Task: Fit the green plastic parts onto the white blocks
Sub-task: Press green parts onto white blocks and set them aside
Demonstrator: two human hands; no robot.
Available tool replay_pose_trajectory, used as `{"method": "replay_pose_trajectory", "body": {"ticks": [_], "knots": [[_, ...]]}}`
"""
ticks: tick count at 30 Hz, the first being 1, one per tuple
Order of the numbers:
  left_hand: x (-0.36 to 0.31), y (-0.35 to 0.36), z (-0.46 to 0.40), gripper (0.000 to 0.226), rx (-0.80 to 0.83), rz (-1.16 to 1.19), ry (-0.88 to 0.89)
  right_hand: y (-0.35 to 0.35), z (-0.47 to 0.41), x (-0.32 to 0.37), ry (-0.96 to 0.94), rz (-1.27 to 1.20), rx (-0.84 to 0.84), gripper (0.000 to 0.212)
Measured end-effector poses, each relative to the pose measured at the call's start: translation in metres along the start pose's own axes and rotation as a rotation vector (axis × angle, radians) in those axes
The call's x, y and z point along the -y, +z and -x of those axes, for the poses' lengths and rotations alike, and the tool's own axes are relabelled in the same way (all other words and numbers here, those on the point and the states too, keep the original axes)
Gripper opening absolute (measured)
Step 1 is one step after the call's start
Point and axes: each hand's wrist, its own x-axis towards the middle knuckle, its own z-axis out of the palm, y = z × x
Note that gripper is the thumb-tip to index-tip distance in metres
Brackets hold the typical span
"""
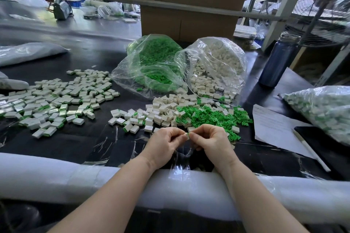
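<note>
Two bare hands meet at 6 o'clock on the black table point(91, 138). Left hand point(164, 145) and right hand point(210, 143) both pinch one small white plastic block point(187, 136) between thumb and fingertips; a sliver of green shows at its top edge, so I judge the green part is being pressed in. How deep it sits is hidden by the fingers.

Supply: loose pile of white plastic blocks point(162, 111) at 12 o'clock of the hands, loose pile of small green plastic parts point(212, 117) at 1 o'clock, touching and partly mixed. Behind them, clear bag of green parts point(151, 62) and clear bag of white blocks point(217, 62), both open and spilling. Finished white blocks with green edges point(53, 102) spread at 10 o'clock.

Risks, as I judge them:
- Part seats crooked or half way, since the fingers cover the joint.
- Piece slips from the pinch and lands in the mixed pile, hard to find again.
- Unfinished blocks near the finished spread get counted as done.
- Open bags keep spilling and mix the stock further.
</note>
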Motion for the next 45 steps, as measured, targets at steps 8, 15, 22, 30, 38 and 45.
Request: {"method": "replay_pose_trajectory", "body": {"ticks": [8,15,22,30,38,45], "knots": [[-0.0068,-0.0007,0.002,0.022,-0.067,0.058,-0.011,-0.0018,0.0013,-0.0006,-0.033,-0.105,0.062,0.011],[-0.0059,-0.0014,0.0019,0.017,-0.059,0.047,-0.03,-0.0015,0.0019,0.0001,-0.055,-0.119,0.111,0.013],[-0.0064,-0.0017,0.0002,0.017,-0.041,0.11,0.01,0.0008,-0.0007,-0.0042,0.004,-0.111,0.108,0.009],[-0.0086,-0.0012,0.0021,0.014,0.025,0.084,0.04,0.0017,-0.0004,-0.0032,0.021,-0.074,0.23,0.018],[-0.006,0.0006,0.001,0.024,0.053,0.059,0.057,0.0004,-0.0022,-0.006,0.032,-0.097,0.253,0.01],[-0.0044,0.0021,0.0003,0.016,0.09,0.073,0.08,-0.0002,0.0006,-0.0036,0.064,-0.187,0.242,0.028]]}}
